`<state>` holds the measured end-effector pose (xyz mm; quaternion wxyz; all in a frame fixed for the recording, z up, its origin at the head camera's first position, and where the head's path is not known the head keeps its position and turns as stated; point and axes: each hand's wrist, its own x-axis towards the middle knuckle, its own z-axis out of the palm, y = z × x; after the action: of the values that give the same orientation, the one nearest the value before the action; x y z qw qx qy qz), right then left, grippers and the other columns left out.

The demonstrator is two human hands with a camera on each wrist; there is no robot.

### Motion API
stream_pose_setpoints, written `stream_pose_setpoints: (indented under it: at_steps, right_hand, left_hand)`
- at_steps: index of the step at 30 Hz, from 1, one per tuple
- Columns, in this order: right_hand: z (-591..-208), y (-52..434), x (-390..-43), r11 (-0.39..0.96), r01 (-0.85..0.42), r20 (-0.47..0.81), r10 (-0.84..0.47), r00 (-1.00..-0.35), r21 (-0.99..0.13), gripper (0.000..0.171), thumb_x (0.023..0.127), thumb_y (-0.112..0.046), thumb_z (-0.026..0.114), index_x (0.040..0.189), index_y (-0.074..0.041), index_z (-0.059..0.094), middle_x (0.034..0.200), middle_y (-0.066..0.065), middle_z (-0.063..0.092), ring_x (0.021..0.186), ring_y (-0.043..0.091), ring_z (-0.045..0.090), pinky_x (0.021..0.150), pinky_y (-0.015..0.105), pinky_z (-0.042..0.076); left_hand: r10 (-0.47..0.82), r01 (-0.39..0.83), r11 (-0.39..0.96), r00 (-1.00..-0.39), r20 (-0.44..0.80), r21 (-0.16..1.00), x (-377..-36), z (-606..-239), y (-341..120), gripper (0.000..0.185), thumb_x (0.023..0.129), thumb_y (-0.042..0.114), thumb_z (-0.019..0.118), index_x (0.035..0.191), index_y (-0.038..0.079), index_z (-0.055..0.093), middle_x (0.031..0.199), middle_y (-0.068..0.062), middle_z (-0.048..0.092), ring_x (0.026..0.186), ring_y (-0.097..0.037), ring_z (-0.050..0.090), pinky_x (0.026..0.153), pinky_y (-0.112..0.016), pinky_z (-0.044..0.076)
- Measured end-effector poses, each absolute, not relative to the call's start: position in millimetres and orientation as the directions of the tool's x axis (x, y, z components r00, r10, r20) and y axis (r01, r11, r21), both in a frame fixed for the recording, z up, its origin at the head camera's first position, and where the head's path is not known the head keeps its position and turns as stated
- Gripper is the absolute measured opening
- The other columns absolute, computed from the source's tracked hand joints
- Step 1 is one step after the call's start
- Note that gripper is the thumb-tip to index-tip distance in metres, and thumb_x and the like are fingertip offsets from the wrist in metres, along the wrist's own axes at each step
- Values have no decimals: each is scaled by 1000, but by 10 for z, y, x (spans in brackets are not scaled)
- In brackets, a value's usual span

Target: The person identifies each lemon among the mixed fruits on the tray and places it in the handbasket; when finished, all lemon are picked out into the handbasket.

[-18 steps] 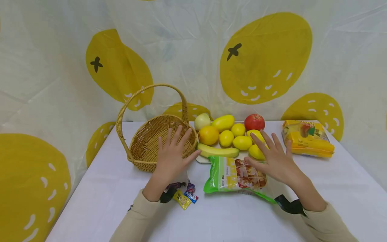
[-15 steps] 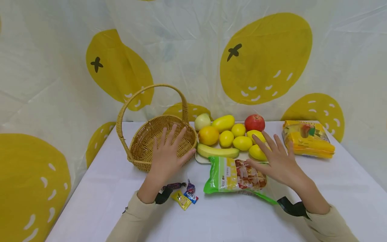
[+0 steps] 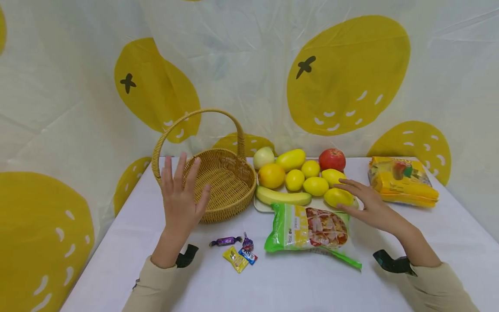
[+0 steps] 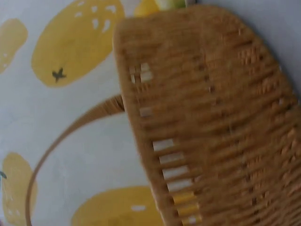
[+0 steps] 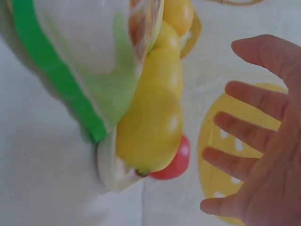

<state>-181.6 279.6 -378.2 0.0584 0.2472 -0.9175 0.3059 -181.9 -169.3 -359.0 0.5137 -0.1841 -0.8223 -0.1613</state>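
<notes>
My left hand (image 3: 181, 203) hovers in front of the left side of a wicker basket (image 3: 228, 212), fingers spread and holding nothing. The left wrist view shows the woven wall of the basket (image 4: 211, 103) close up, but no hand. My right hand (image 3: 372, 208) is held above the right end of a fruit tray (image 3: 263, 209), nearest a yellow lemon (image 3: 336, 197). In the right wrist view the fingers of the right hand (image 5: 268, 141) are spread and apart from the fruit. A green-edged snack bag (image 3: 308, 227) lies in front of the tray.
Several wrapped candies (image 3: 235, 259) lie at the front. On the tray are a banana (image 3: 282, 197), an orange fruit (image 3: 271, 175), a red fruit (image 3: 332, 160) and others. A yellow packet (image 3: 401, 182) lies at the right, and a printed cloth (image 3: 241, 65) hangs behind.
My left hand has moved left, away from the basket's middle, and turned more upright. My right hand has shifted slightly right and tilted flatter. The objects stay in place.
</notes>
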Motion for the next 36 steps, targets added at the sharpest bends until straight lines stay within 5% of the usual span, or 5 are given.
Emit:
stream_pose_setpoints:
  at_steps: [6,13,22,26,36]
  right_hand:
    - [-3897,2913,-1955,667,-409,161,-402,-901,-623,40,96,-20,62,129,2,57,139,31,44,128,53,38,96,76,32]
    - [-4026,2966,-2002,654,-409,202,-370,-907,-636,35,93,-12,65,124,3,59,132,29,51,121,45,45,91,69,43]
    - [-4215,3015,-2065,609,-475,293,-378,-878,-636,42,86,-4,72,127,-2,59,135,23,51,116,-19,32,86,53,54]
    - [-4232,3023,-2082,626,-479,309,-367,-877,-616,42,84,-4,74,124,-4,60,129,18,54,115,-9,39,85,22,49]
    - [-4243,3010,-2086,652,-396,231,-327,-916,-647,45,86,-11,74,126,-2,55,130,23,53,111,35,50,87,16,46]
  left_hand:
    - [-47,507,841,-280,959,189,-2002,-3522,-1906,49,96,31,50,142,14,45,154,-6,33,145,-36,19,115,-59,18]
    - [-134,456,828,-405,905,326,-1990,-3552,-2029,61,95,21,54,149,14,28,156,-13,26,142,-33,31,108,-57,33]
    - [-255,383,775,-538,803,503,-1938,-3463,-2187,56,97,20,56,149,14,37,149,-6,43,125,-29,51,92,-44,51]
    - [-272,390,752,-550,789,531,-1921,-3414,-2264,43,96,15,58,139,15,54,131,-9,59,106,-30,60,84,-18,47]
    - [-212,416,734,-610,763,536,-1892,-3351,-2421,41,95,9,60,136,15,59,122,-14,64,92,-32,66,76,-1,41]
